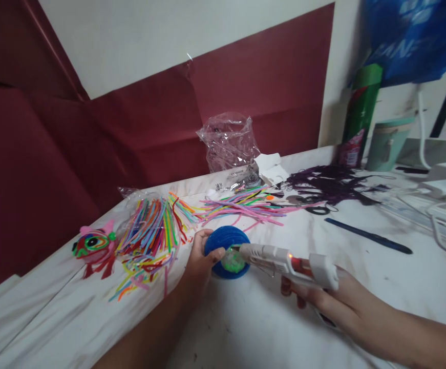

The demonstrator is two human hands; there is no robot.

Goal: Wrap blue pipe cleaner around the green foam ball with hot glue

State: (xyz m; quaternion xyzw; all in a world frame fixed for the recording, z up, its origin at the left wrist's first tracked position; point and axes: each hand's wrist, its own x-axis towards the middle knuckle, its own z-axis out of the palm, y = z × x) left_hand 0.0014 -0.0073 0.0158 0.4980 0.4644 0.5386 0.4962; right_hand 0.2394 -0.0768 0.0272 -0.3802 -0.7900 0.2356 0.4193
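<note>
My left hand point(199, 259) grips a round blue pipe-cleaner coil point(225, 241) with a green centre point(233, 260), holding it on its edge over the white table point(246, 328). My right hand point(322, 300) is closed round a white hot glue gun point(290, 261), whose nozzle touches the green centre of the coil. A small light glows orange on the gun's body.
Piles of coloured pipe cleaners point(157, 225) lie behind the coil, with a pink and red pipe-cleaner figure point(94, 246) at the left. Further back are a clear plastic bag point(228, 141), dark purple strands point(322, 182), a blue pen point(368, 236), a green can point(361, 115), a cup point(387, 143) and white cables point(438, 205).
</note>
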